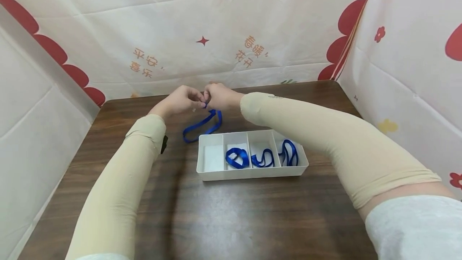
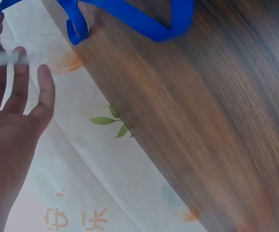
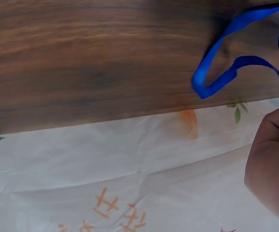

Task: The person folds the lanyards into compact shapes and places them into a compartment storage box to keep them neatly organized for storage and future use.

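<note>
Both hands meet near the far edge of the table, beyond the tray. My left hand (image 1: 179, 100) pinches a blue lanyard (image 1: 219, 119) near its end with thumb and forefinger; its other fingers stay spread in the left wrist view. Close against it, my right hand (image 1: 224, 98) holds the same lanyard with bent fingers. A small whitish piece (image 2: 12, 58) shows beside the left fingertips, blurred. From the hands the lanyard's loop hangs down toward the tabletop, behind the tray's left end. In the right wrist view, the gripping fingertips are cut off by the frame edge.
A white tray (image 1: 252, 174) with dividers stands on the brown wooden table (image 1: 223, 220). Three compartments each hold a coiled blue lanyard, such as the one (image 1: 238, 158) second from left; the leftmost shows its bare floor. A printed white cloth (image 1: 202, 63) hangs behind the table.
</note>
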